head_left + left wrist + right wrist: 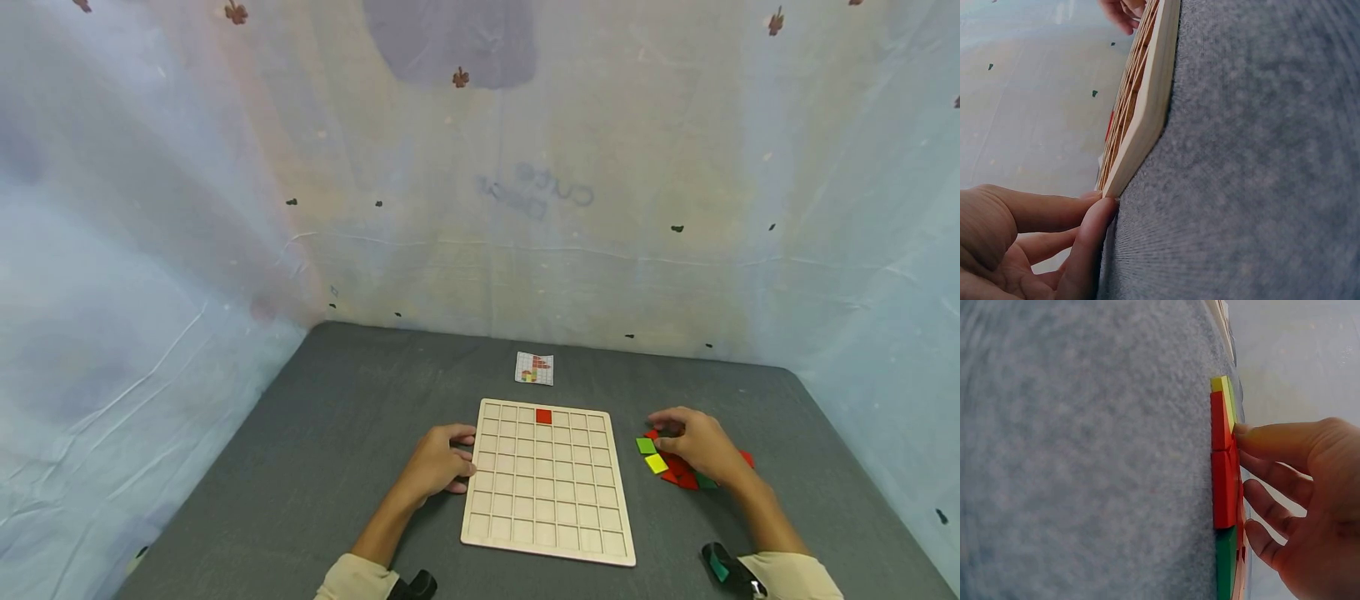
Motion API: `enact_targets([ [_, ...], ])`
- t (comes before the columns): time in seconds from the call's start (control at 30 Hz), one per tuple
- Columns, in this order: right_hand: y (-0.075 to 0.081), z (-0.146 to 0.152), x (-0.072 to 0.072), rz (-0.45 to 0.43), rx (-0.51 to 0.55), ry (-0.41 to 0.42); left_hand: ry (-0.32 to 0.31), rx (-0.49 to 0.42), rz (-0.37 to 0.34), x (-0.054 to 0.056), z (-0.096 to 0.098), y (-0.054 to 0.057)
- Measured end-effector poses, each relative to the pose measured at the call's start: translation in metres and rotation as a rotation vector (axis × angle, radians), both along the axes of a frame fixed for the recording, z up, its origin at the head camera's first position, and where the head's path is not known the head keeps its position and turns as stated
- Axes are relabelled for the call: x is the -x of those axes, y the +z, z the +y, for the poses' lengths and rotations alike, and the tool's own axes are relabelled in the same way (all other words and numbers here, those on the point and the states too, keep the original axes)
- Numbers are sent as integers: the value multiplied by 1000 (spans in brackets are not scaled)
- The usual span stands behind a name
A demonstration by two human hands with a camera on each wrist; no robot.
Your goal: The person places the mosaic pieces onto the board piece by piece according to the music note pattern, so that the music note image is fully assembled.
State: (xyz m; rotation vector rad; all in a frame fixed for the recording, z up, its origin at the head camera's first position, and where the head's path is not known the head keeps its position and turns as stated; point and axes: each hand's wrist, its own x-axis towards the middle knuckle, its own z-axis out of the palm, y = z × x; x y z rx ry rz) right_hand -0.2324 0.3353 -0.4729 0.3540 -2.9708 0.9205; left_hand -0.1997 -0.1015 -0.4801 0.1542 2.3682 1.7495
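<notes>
The wooden grid board [555,490] lies on the bench [360,400] between our two grips in the head view, one red square [543,416] in its far row. Our left grip [437,461] meets its left edge; our right grip [703,444] is apart from it, over a cluster of red tiles [686,481], with a light green tile [646,446] and a yellow tile [656,463] near the thumb. A small printed card [534,368] lies beyond the board.

In the left wrist view we see two fingertips pinching the board's rim.

In the right wrist view our fingers curve loosely, parted, the thumb tip at the tiles; we cannot tell whether this grip has hold of one.
</notes>
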Motion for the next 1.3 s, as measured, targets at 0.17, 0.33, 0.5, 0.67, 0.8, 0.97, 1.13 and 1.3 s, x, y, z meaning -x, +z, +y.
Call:
enact_targets([
  [0.17, -1, 0, 1, 17, -15, 2, 1, -3, 2, 0, 0, 0],
  [0.33, -2, -1, 1, 45, -37, 2, 1, -5, 0, 0, 0, -1],
  [0.5, 0, -2, 0, 68, -51, -2, 1, -4, -6, -1, 0, 0],
  [0.67, 0, -4, -1, 71, -33, -16, 2, 0, -11, -1, 0, 1],
  [0.8, 0, -7, 0, 72, -14, -15, 2, -1, -10, -1, 0, 1],
  [0.97, -2, -14, 1, 97, -17, 1, 4, -2, -13, -1, 0, 1],
  [1.13, -1, -22, 3, 123, -16, 18, 2, -1, -18, 0, 0, 1],
  [1.3, 1, -33, 4, 115, 26, 36, 1, 1, -19, 0, 0, 1],
])
